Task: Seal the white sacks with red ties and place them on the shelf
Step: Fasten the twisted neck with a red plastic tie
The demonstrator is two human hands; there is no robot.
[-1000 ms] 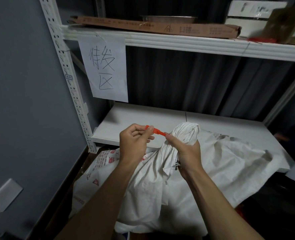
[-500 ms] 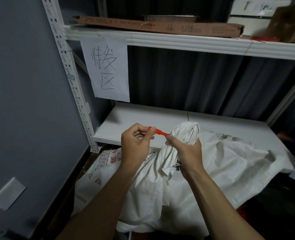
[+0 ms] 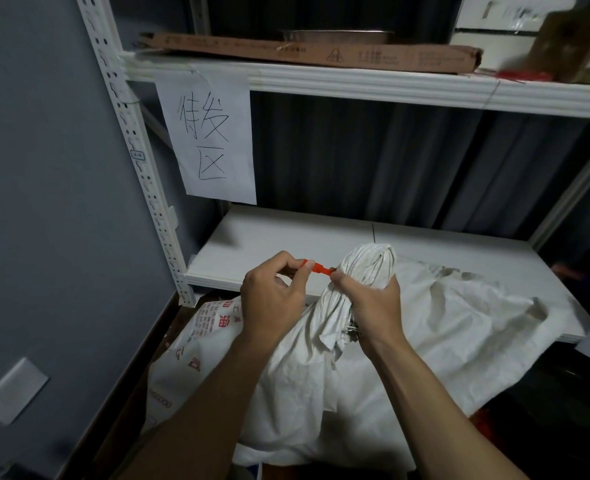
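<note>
The red tie (image 3: 316, 269) shows only as a short stub at centre frame; the rest is hidden in the left hand (image 3: 272, 299), whose thumb and forefinger pinch it. The right hand (image 3: 373, 303) wraps closed around the bunched neck of the white sack (image 3: 425, 341), thumb at the tie. The sack's base runs off the bottom edge. The shelf (image 3: 269, 244) behind lies bare toward the left.
</note>
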